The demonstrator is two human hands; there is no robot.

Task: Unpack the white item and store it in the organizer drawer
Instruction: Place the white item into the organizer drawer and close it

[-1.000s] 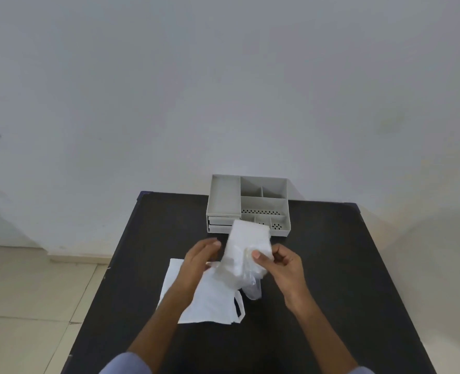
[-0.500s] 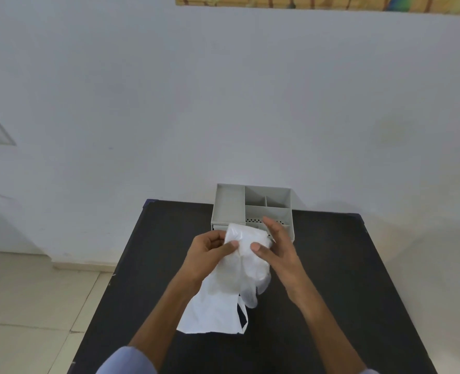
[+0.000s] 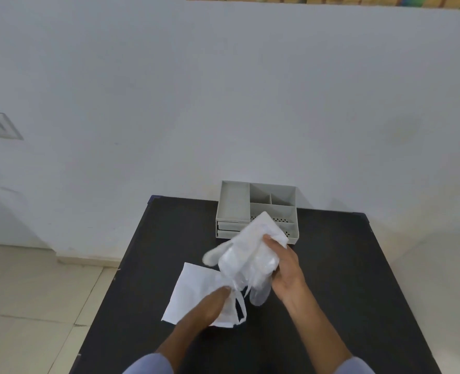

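A white folded item in a clear plastic wrapper is held above the black table. My right hand grips the item's right side. My left hand is lower, its fingertips at the wrapper's bottom edge, resting over a flat white bag with handles that lies on the table. The grey organizer stands at the table's far edge behind the item, with open compartments on top and drawer fronts at its lower left; its front right is partly hidden by the item.
A white wall rises behind the table. Tiled floor lies to the left. The table's left edge runs close to the white bag, and its far corners flank the organizer.
My left hand has dropped from the item's top to the wrapper's lower end. My right hand has tilted the item so that it leans toward the organizer.
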